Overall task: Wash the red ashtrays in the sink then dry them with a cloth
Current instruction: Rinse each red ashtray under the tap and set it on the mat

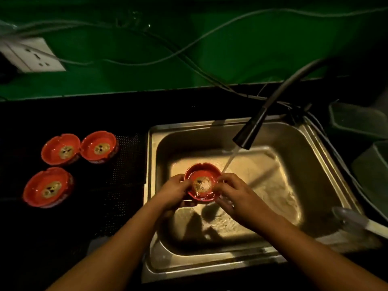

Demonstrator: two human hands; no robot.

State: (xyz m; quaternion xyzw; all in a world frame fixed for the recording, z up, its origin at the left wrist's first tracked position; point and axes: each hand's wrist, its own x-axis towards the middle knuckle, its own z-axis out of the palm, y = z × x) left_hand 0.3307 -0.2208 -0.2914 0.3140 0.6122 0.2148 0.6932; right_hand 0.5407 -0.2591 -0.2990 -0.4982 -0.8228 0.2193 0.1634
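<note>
Forearms come in from the near edge of the bench (126,114) and meet over the sink (304,164), which is set toward the bench's right end.

Left grip (175,191): clamped on the left rim of the held ashtray (201,183), fingers curled beneath it. Right grip (235,192): pinching the right rim. The item is held upright above the basin, toward the sink's left wall. The water stream (230,160) from the tap (249,131) lands at its right rim.

Progress, as judged: washing stage, one item under water. Three more red ashtrays sit on the bench left of the sink: back-left ashtray (60,149) touching back-right ashtray (98,147), and front ashtray (48,186) nearer the front edge. All three look glossy; whether they are washed cannot be told. No cloth can be identified, so drying appears not yet begun.

Appearance of the held item: round shallow bowl, notched scalloped rim, shiny red. It has a pale yellowish patch with dark marks at its centre, either print or residue.
</note>
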